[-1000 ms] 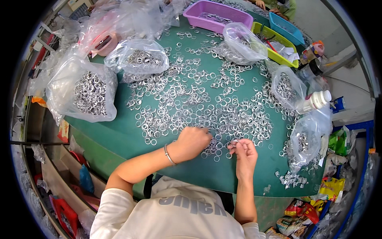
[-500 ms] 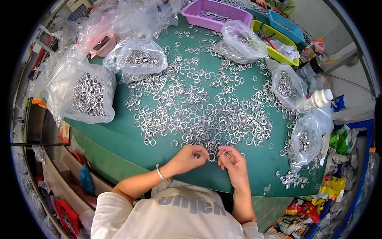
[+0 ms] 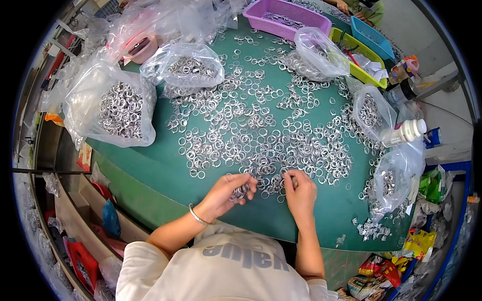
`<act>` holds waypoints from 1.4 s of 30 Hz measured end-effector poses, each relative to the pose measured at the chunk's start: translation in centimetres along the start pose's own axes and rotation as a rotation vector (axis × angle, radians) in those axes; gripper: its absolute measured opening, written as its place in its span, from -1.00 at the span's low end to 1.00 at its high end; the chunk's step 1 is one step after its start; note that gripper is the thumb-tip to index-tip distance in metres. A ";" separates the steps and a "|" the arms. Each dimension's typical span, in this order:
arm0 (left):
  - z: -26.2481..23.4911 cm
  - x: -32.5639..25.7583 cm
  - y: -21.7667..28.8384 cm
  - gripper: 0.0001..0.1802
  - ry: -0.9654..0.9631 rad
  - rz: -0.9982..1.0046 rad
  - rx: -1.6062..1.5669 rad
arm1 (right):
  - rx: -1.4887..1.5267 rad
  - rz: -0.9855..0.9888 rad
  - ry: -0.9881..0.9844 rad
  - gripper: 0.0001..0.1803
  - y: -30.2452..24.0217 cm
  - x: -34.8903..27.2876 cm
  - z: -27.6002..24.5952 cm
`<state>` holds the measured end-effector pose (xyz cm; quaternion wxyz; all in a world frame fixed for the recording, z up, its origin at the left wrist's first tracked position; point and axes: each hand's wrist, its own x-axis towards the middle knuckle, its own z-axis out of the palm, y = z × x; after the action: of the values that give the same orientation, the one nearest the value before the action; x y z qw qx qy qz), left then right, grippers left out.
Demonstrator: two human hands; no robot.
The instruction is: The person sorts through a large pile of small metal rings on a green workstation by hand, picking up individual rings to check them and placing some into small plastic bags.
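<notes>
I've got a white plastic bottle (image 3: 403,133) off to my right, plus a round pink plastic bowl (image 3: 145,54) up left.

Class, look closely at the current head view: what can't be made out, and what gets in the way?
- Held rings, head view: their count is hidden by the left hand and by overlap.
- Right hand, head view: whether it grips a ring is hidden by its own curl.
- Loose rings, head view: fine marks too small.
- Co-worker, head view: mostly cut off by the top edge.
</notes>
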<state>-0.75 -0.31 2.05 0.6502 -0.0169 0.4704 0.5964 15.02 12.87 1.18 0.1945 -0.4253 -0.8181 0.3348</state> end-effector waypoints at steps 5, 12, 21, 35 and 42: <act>-1.9 0.2 -1.6 -0.71 -0.205 -0.121 -0.039 | 0.015 0.057 0.081 -0.76 0.2 -1.2 -1.2; 1.5 -0.6 -2.6 -0.70 -0.110 -0.311 -0.264 | 0.223 -0.389 -0.184 -0.74 -4.0 -2.9 -1.3; 0.9 -0.7 -2.5 -0.76 -0.085 -0.229 -0.058 | -0.180 -0.314 0.135 -0.87 -1.1 0.8 2.7; -0.6 0.4 -4.0 -0.74 -0.240 -0.213 -0.145 | 0.181 -0.208 -0.077 -0.73 -0.4 1.0 -1.6; 1.0 -0.1 -3.4 -0.82 -0.073 0.148 0.168 | 0.031 -0.181 0.253 -0.82 1.5 1.2 -1.6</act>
<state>2.57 -0.79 0.90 0.6204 0.0940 0.4946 0.6014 16.20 15.12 1.26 0.3320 -0.3856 -0.8167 0.2721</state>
